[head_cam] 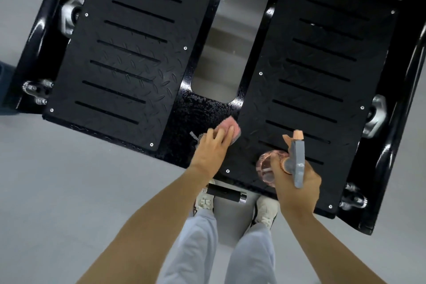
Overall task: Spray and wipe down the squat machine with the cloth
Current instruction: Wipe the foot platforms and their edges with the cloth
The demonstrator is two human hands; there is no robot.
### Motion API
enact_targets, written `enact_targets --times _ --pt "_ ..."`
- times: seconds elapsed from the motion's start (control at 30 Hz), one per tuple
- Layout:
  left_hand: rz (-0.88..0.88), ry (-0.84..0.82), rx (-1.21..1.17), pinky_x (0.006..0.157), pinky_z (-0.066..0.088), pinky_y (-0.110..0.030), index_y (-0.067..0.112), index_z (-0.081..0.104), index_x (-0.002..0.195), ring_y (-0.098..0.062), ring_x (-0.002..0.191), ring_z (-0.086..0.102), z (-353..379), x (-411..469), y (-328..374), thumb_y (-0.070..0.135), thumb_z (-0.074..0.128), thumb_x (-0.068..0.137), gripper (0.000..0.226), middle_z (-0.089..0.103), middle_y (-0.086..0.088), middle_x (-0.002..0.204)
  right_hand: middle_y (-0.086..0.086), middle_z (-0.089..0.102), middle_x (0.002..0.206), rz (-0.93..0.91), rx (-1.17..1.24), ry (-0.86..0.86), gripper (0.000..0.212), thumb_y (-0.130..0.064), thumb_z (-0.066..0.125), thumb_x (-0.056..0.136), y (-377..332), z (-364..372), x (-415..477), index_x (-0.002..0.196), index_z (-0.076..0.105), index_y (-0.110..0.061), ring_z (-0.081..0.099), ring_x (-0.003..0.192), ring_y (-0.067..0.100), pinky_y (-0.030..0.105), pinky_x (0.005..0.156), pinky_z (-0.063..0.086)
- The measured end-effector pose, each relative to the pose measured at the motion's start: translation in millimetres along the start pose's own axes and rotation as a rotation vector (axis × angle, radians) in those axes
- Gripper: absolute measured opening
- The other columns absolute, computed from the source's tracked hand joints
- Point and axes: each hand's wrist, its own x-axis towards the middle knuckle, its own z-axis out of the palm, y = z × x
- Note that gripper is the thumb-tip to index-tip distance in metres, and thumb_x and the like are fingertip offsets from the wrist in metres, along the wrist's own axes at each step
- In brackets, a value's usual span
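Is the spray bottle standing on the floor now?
No, the right hand grips the spray bottle in the air above the right foot plate.

Footplates (124, 53): black, diamond-tread pattern, dark parallel slots; screws (185, 48) silver.
Centre plate (200, 110): glossy black, speckled.
Cloth (230, 125): pink, grey mesh edge.
Bottle (265, 163): clear pink; trigger (298, 161) grey; nozzle (298, 134) peach.
Floor (69, 180): plain light grey.
Trousers (200, 249): pale blue-grey.
Shoes (266, 210): off-white.
Handle (224, 192): black, chrome ends.
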Motion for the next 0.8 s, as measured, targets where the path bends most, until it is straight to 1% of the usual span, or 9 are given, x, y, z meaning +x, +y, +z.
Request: enact_targets --times 0.1,0.13,0.2,0.3,0.43,0.57,0.63,0.73,0.8 --pt "0.356 -0.047 0.171 0.104 0.035 -0.043 0.011 -0.012 0.151 -0.032 0.117 0.037 6 -22 -44 0.004 0.044 0.092 0.082 0.016 -0.015 0.150 0.000 0.058 0.060 -0.068 -0.042 -0.062 0.010 -0.026 0.069 0.083 -1 -5 2 0.078 0.061 -0.027 0.056 0.054 0.016 0.030 0.053 0.049" --pt "0.407 -0.071 0.231 0.107 0.034 -0.044 0.012 -0.013 0.151 -0.032 0.119 0.036 5 -24 -64 0.002 0.046 0.090 0.085 0.015 -0.015 0.150 -0.001 0.055 0.058 -0.099 -0.063 -0.077 0.015 -0.025 0.069 0.084 -1 -6 3 0.074 0.058 -0.028 0.053 0.052 0.018 0.032 0.052 0.048" --pt "0.255 -0.110 0.285 0.107 0.036 -0.040 0.014 -0.014 0.151 -0.030 0.121 0.036 0 -18 -97 -0.003 0.047 0.086 0.091 0.017 -0.016 0.148 -0.005 0.050 0.057 -0.125 -0.075 -0.091 0.030 -0.020 0.070 0.084 -1 -7 6 0.063 0.049 -0.028 0.050 0.050 0.018 0.034 0.049 0.046" --pt "-0.203 -0.077 0.117 0.093 0.047 -0.034 0.011 -0.006 0.152 -0.029 0.114 0.038 -14 3 -110 -0.001 0.050 0.086 0.088 0.025 -0.017 0.139 -0.013 0.056 0.066 -0.107 -0.063 -0.099 0.028 -0.025 0.069 0.085 -2 -4 4 0.069 0.052 -0.041 0.056 0.056 0.007 0.027 0.052 0.043" --pt "-0.482 -0.035 -0.185 0.090 0.046 -0.033 0.010 0.002 0.152 -0.031 0.111 0.038 -19 28 -67 0.003 0.055 0.086 0.085 0.026 -0.019 0.138 -0.007 0.056 0.061 -0.016 -0.010 -0.033 0.026 -0.029 0.070 0.083 -1 2 -3 0.065 0.051 -0.029 0.058 0.057 0.014 0.024 0.053 0.042" --pt "-0.297 0.016 -0.195 0.093 0.046 -0.036 0.013 -0.004 0.152 -0.032 0.112 0.037 -9 13 -13 0.001 0.051 0.085 0.087 0.022 -0.018 0.140 -0.012 0.057 0.057 -0.005 0.053 -0.091 0.011 -0.030 0.070 0.082 0 0 -16 0.076 0.061 -0.029 0.056 0.052 0.006 0.023 0.055 0.042" --pt "-0.180 -0.003 -0.148 0.093 0.044 -0.036 0.013 -0.008 0.151 -0.032 0.113 0.036 0 -3 4 0.004 0.046 0.089 0.083 0.019 -0.016 0.142 -0.018 0.059 0.057 -0.036 0.051 -0.122 0.018 -0.029 0.068 0.083 -3 -3 -21 0.072 0.058 -0.041 0.057 0.052 0.002 0.020 0.053 0.041" --pt "-0.114 -0.057 -0.130 0.094 0.041 -0.036 0.012 -0.008 0.152 -0.031 0.111 0.038 16 -30 17 0.007 0.043 0.092 0.079 0.021 -0.015 0.144 -0.011 0.057 0.059 -0.055 -0.011 -0.106 0.032 -0.028 0.069 0.084 0 -3 -25 0.060 0.051 -0.038 0.057 0.054 0.008 0.026 0.055 0.044" --pt "-0.097 -0.066 -0.126 0.089 0.044 -0.036 0.012 0.002 0.153 -0.030 0.105 0.042 31 -51 16 0.010 0.054 0.086 0.085 0.027 -0.014 0.141 -0.011 0.056 0.064 -0.042 -0.037 -0.091 0.028 -0.029 0.069 0.084 4 -3 -27 0.066 0.051 -0.039 0.056 0.058 0.009 0.028 0.057 0.045"
